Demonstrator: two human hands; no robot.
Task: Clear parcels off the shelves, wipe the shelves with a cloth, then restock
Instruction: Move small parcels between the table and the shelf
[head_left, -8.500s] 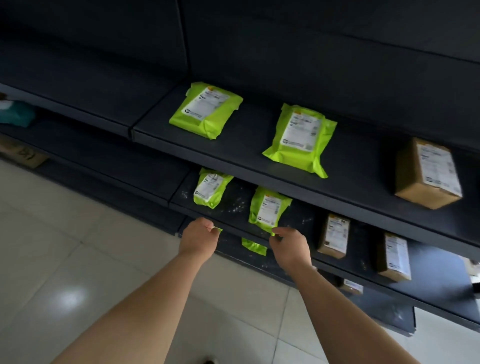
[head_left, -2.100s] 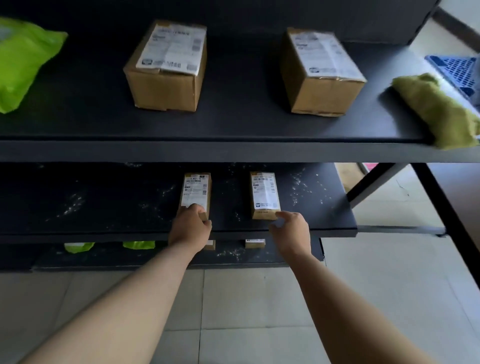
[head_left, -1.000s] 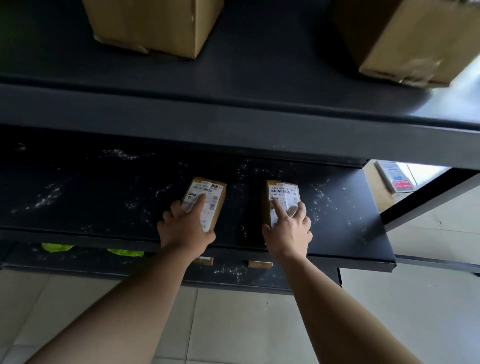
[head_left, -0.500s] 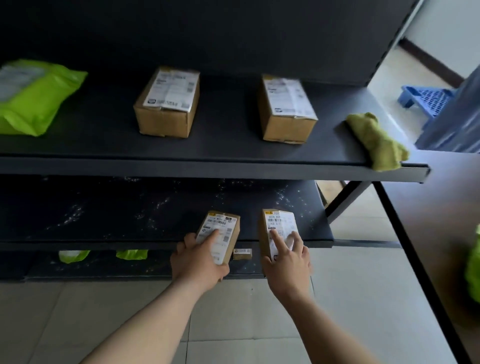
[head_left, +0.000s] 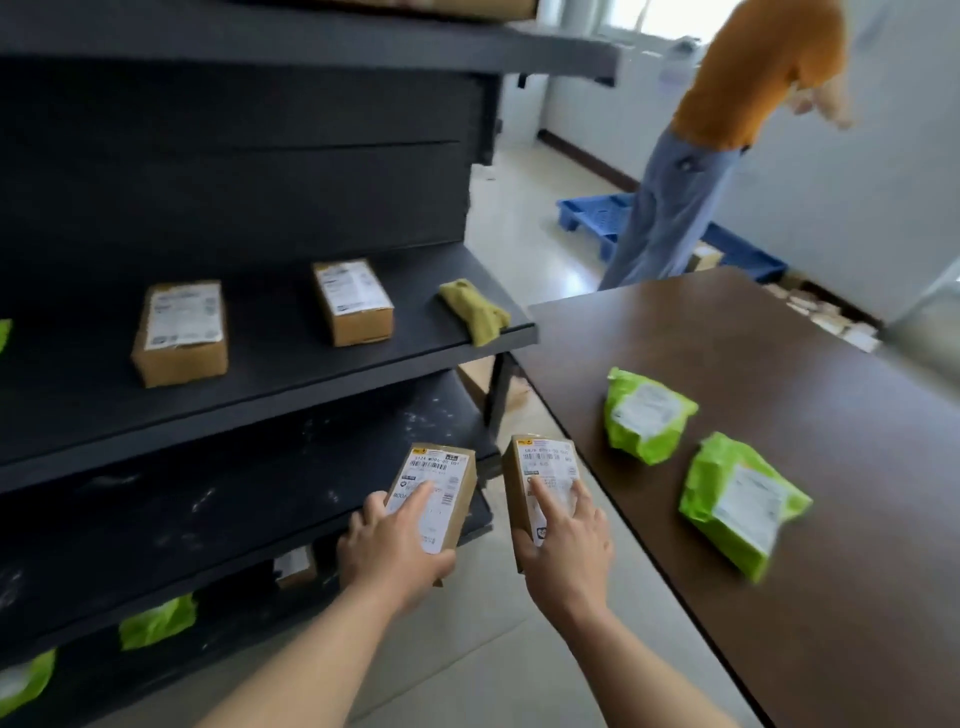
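My left hand (head_left: 392, 551) grips a small brown labelled box (head_left: 441, 480), and my right hand (head_left: 566, 545) grips a second small brown box (head_left: 540, 467). Both boxes are held in the air off the front right corner of the dusty middle shelf (head_left: 208, 519). On the shelf above (head_left: 291, 379) stand two larger cardboard boxes (head_left: 182, 332) (head_left: 356, 301), with a yellow-green cloth (head_left: 475, 312) bunched at its right end. Green parcels (head_left: 156, 621) and another small box (head_left: 293, 564) lie on the bottom shelf.
A dark brown table (head_left: 779, 415) stands to the right with two green parcels (head_left: 644, 415) (head_left: 743, 504) on it. Beyond it a person in an orange top (head_left: 691, 156) stands by a blue pallet (head_left: 597, 215). Pale tiled floor runs between shelf and table.
Both hands have lifted the two small boxes off the middle shelf and drawn them out to the right. The view has swung right, bringing the table and the person into sight.
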